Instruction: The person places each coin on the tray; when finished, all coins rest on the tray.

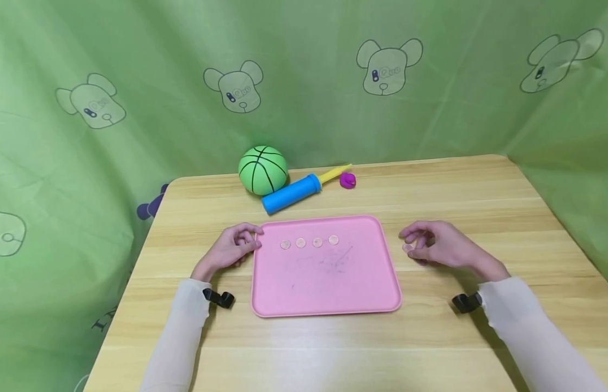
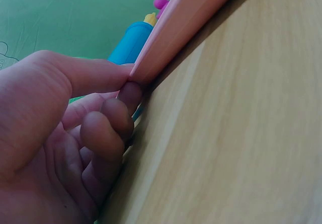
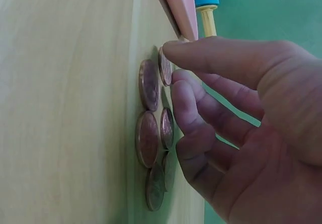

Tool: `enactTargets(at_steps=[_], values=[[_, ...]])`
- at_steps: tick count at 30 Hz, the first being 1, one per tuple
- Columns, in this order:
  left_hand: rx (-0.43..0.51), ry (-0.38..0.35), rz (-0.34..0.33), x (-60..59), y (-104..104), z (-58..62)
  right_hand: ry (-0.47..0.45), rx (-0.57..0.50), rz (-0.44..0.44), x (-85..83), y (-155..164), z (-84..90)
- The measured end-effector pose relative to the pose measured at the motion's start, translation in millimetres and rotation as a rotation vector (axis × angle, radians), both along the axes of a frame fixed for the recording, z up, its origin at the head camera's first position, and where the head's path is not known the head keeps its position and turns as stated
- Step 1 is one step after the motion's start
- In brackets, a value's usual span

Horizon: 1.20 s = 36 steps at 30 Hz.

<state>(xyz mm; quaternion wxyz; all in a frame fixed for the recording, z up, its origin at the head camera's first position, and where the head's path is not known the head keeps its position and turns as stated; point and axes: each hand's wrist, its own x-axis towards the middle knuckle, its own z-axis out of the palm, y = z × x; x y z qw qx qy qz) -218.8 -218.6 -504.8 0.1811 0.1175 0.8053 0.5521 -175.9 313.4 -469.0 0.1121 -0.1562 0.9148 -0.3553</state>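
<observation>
A pink tray (image 1: pixel 328 294) lies on the table with several copper-coloured coins (image 1: pixel 301 243) in a row near its far edge. At the tray's left rim, my left hand (image 1: pixel 232 244) pinches the edge between thumb and fingers; its other fingers are curled. To the right of the tray, my right hand (image 1: pixel 433 243) hovers low over loose coins (image 3: pixel 148 139) on the wood. Its thumb tip meets the coin (image 3: pixel 165 65) nearest the tray, and the other fingers bend loosely beside the coins. In the head view this hand hides most of the loose coins.
Behind the tray are a green ball (image 1: pixel 262 170), a blue pump (image 1: pixel 291 194) with a yellow end, and a small purple toy duck (image 1: pixel 347 180). Green printed cloth (image 1: pixel 309 120) hangs along the back and sides of the wooden table (image 1: pixel 328 354).
</observation>
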Motion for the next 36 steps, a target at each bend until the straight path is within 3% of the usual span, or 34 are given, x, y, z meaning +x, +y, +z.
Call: enactTargets(at_steps=[4,9,19,29,36], values=[[0.001,0.0,0.004,0.4,0,0.0,0.045,0.037,0.041,-2.4,-1,-2.2],[0.0,0.004,0.001,0.3,0,-0.1,0.025,0.061,0.069,-4.0,-1,0.5],[0.002,0.007,0.002,-0.5,0,-0.1,0.02,0.128,0.068,-7.8,-5,6.0],[-0.003,0.013,0.004,0.1,0,0.8,0.04,0.128,0.094,-10.6,-12,5.9],[-0.005,0.015,0.004,-0.4,0,-0.1,0.02,0.128,0.064,-9.1,-9,9.2]])
